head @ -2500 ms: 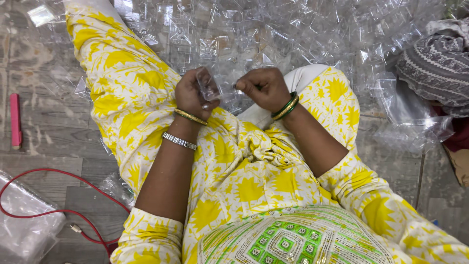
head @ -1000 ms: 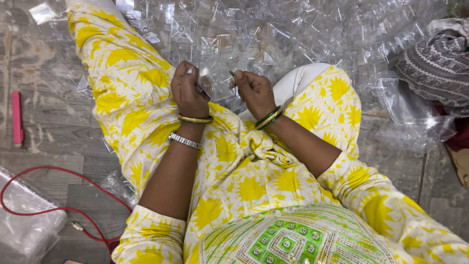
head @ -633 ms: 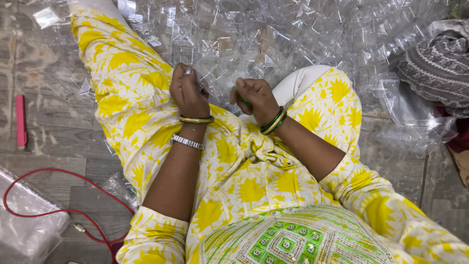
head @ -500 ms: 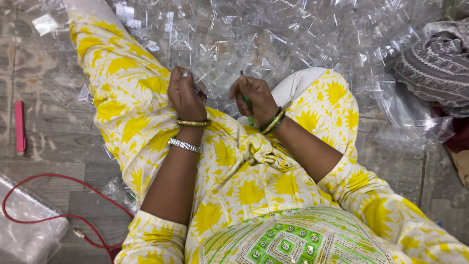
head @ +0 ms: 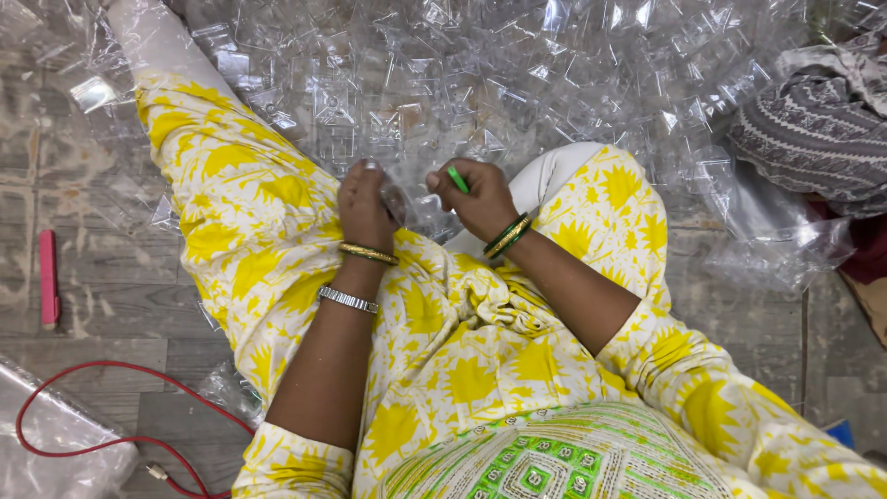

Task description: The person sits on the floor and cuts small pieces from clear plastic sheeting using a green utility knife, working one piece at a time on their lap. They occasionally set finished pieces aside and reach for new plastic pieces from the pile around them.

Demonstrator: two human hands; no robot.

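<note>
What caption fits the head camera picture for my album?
Left hand holds a clear plastic piece, right hand a green stick.

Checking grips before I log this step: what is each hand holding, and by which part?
The right hand pinches a small green stick-like piece by its lower end. The left hand grips a small clear plastic piece at its edge; the exact hold is hard to tell.

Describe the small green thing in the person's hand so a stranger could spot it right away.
Start at the heap of clear plastic pieces on the floor, then drop to the two hands at its near edge. The right hand pinches a small green stick, the only bright green item among transparent plastic.
</note>
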